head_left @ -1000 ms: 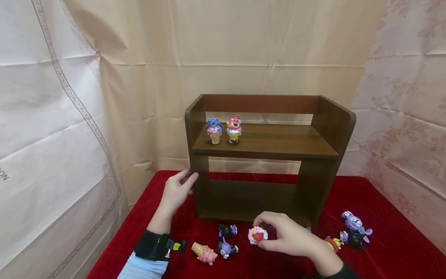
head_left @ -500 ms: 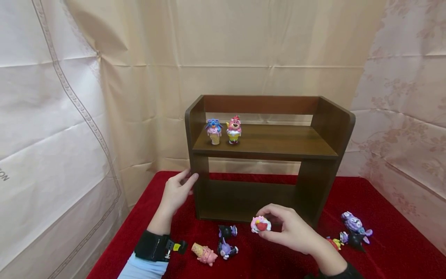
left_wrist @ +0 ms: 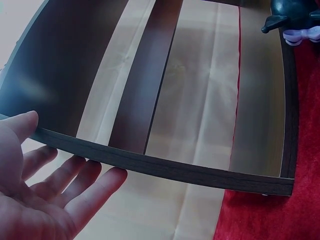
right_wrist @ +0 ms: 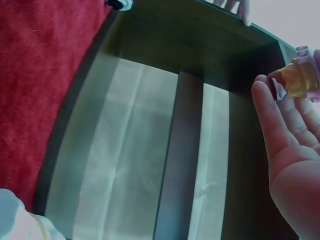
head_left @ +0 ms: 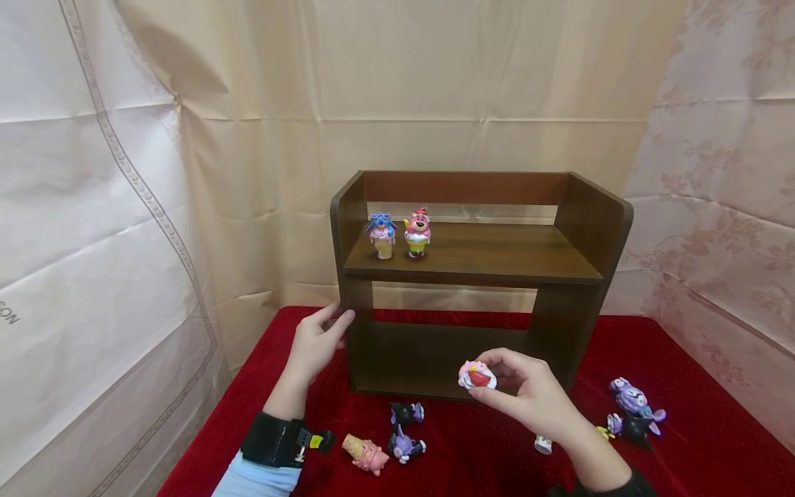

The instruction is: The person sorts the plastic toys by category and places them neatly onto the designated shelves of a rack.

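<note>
My right hand (head_left: 531,393) pinches a small figurine (head_left: 478,375), pink and white with a red patch, between thumb and fingers. It is held up in front of the lower compartment of a dark brown two-tier shelf (head_left: 475,277). In the right wrist view the same figurine (right_wrist: 302,80) shows an orange-yellow middle and a dark red end; part of it is cut off by the frame. My left hand (head_left: 317,345) rests against the shelf's left side panel, thumb at the front edge (left_wrist: 165,167) and extended fingers along the outer side.
On the upper tier stand a blue-headed cone figurine (head_left: 382,236) and a pink bear figurine (head_left: 417,233). A pink ice-cream figurine (head_left: 366,454), a black one (head_left: 405,413) and a purple one (head_left: 405,445) lie in front. More lie right, including a purple one (head_left: 629,395); a white-ended one (head_left: 543,444) is partly hidden.
My right hand has risen and moved right and toward the shelf with the pink figurine, uncovering the white-ended figurine below the wrist. The left hand has stayed put.
</note>
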Demonstrator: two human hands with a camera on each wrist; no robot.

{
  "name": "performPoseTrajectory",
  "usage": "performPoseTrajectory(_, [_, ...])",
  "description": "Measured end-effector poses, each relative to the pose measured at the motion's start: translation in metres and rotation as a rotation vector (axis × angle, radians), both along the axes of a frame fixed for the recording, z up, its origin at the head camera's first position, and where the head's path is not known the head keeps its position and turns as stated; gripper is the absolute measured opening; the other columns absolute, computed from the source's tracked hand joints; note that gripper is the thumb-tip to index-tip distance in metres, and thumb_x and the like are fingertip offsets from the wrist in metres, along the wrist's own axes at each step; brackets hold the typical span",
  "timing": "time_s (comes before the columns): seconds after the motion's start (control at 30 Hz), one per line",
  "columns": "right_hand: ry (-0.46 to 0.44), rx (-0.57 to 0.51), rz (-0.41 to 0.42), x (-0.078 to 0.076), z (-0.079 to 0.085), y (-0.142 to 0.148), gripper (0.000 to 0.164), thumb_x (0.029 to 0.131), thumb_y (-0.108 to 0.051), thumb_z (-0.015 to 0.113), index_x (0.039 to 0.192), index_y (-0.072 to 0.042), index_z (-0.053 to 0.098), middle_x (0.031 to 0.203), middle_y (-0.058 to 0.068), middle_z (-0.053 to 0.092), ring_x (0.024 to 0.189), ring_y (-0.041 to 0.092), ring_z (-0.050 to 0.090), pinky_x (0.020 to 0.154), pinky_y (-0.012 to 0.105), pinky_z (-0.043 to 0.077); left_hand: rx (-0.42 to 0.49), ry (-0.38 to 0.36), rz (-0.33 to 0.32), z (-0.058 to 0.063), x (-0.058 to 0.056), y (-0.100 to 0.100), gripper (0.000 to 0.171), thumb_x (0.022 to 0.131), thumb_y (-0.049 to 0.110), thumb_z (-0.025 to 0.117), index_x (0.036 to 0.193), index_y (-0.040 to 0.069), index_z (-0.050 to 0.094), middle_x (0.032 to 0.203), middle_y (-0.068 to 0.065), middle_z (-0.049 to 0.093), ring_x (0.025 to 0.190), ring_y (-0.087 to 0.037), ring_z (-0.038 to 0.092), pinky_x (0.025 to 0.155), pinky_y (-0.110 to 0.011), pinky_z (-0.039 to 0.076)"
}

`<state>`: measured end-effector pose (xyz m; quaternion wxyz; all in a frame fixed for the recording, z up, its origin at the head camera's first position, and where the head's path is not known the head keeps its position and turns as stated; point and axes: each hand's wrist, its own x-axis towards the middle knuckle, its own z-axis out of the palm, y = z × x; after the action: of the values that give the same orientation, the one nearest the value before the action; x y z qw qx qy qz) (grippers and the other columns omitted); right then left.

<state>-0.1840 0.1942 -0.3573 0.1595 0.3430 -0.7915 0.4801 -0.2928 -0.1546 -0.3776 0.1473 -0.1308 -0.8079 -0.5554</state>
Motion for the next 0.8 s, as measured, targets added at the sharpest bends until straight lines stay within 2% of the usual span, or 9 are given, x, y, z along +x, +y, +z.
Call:
performPoseTrajectory(0.2, [0.006, -0.023, -0.079, 0.008, 0.023, -0.004, 0.028, 0.078, -0.002, 0.077, 0.102, -0.006, 0.064, 0.090, 0.007, 0.069, 0.071, 0.016, 0.066, 0.061, 0.031, 0.058, -0.001, -0.004, 0.001, 0.000, -0.001, 0.000, 0.054, 0.092, 0.044, 0.062, 0.137, 0.015, 0.053, 0.126, -0.010, 0.059, 0.074, -0.020, 0.066, 0.073, -0.045, 0.057])
performPoseTrajectory(0.47, [0.089, 0.036, -0.201, 0.012, 0.054, -0.008, 0.029, 0.076, -0.004, 0.079, 0.101, -0.008, 0.065, 0.091, 0.001, 0.068, 0.073, 0.015, 0.063, 0.059, 0.029, 0.056, 0.006, 0.009, -0.014, 0.001, 0.000, 0.000, 0.054, 0.092, 0.044, 0.062, 0.137, 0.015, 0.053, 0.126, -0.010, 0.059, 0.078, -0.019, 0.066, 0.072, -0.045, 0.057])
performPoseTrajectory(0.6, [0.117, 0.029, -0.194, 0.008, 0.065, -0.005, 0.030, 0.075, -0.003, 0.080, 0.101, -0.009, 0.065, 0.090, 0.001, 0.067, 0.071, 0.015, 0.063, 0.059, 0.025, 0.053, 0.003, 0.012, -0.007, 0.001, 0.001, 0.000, 0.053, 0.092, 0.043, 0.062, 0.137, 0.015, 0.053, 0.124, -0.011, 0.060, 0.072, -0.021, 0.065, 0.073, -0.045, 0.057])
performPoseTrajectory(0.8, [0.128, 0.005, -0.158, -0.012, 0.069, 0.008, 0.031, 0.077, -0.007, 0.080, 0.104, -0.014, 0.065, 0.092, -0.003, 0.067, 0.072, 0.014, 0.063, 0.064, 0.021, 0.055, 0.000, 0.014, 0.000, 0.001, 0.001, -0.001, 0.053, 0.092, 0.043, 0.062, 0.136, 0.016, 0.054, 0.121, -0.010, 0.062, 0.069, -0.021, 0.065, 0.073, -0.045, 0.057])
